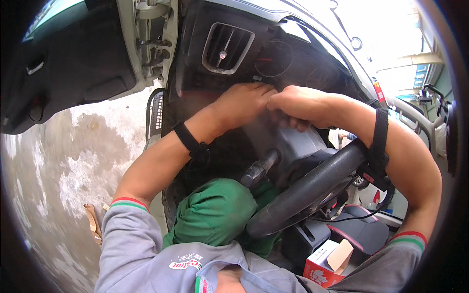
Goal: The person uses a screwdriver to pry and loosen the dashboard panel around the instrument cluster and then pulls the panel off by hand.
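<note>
My left hand [246, 101] reaches to the dark dashboard just below the instrument cluster [276, 58], its fingers curled. My right hand [298, 107] is bent beside it, knuckles against the left fingertips, fingers curled downward. Whatever either hand holds is hidden. An air vent [227, 48] sits above my left hand. Below both hands are the steering column cover [293, 144] with a stalk [259, 170] and the black steering wheel [303, 190], which lies under my right forearm.
The open door [68, 58] is at upper left, over a stained concrete floor [58, 180] with cardboard scraps [93, 222]. A red-and-white box [327, 263] sits beside a dark seat [356, 227] at lower right. My green-trousered knee [210, 212] is under the wheel. A mirror [447, 132] is at far right.
</note>
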Tool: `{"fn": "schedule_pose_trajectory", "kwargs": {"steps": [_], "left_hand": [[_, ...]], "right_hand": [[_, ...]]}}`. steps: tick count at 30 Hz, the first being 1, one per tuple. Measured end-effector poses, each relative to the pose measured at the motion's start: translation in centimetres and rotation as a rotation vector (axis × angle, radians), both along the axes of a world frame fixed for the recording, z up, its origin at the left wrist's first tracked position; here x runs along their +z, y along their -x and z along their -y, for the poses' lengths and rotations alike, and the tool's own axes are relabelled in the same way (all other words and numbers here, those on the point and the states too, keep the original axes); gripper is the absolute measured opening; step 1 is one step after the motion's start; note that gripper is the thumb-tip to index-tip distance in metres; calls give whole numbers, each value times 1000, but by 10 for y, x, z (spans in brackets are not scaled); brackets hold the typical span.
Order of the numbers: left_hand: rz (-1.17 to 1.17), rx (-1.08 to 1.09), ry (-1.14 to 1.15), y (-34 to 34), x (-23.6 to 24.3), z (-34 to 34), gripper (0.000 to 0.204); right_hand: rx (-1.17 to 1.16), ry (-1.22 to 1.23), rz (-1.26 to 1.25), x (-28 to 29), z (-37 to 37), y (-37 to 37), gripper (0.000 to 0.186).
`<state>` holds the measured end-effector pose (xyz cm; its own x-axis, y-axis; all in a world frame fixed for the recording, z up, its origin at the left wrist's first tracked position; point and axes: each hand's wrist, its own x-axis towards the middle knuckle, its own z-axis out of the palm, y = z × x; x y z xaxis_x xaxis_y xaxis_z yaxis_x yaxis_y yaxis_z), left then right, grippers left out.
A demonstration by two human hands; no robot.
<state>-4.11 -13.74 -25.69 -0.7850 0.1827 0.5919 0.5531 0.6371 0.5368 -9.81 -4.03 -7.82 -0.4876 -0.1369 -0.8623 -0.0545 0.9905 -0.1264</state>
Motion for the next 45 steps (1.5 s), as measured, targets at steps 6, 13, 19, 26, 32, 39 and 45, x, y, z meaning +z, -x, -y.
{"fn": "schedule_pose_trajectory", "kwargs": {"steps": [6,13,19,26,32,39,45], "left_hand": [[-214,75,17,5,-17,-13,27],[-291,323,-124,6,-29,-38,35],[-213,289,-304,7,-9,-46,32],[-94,270,-191,6,-2,-19,29],[-306,240,-286,12,5,-24,25],[-65,255,-226,10,10,-13,33],[-154,159,-322,19,11,-14,28]], "right_hand": [[-255,20,183,-2,-13,5,21],[639,-211,-288,5,3,-10,21],[1029,-31,-539,-3,-5,-2,18],[359,-74,-206,16,13,-3,47],[906,-99,-582,3,0,10,27],[487,-8,-348,22,10,0,38],[879,2,-650,16,6,9,32]]}}
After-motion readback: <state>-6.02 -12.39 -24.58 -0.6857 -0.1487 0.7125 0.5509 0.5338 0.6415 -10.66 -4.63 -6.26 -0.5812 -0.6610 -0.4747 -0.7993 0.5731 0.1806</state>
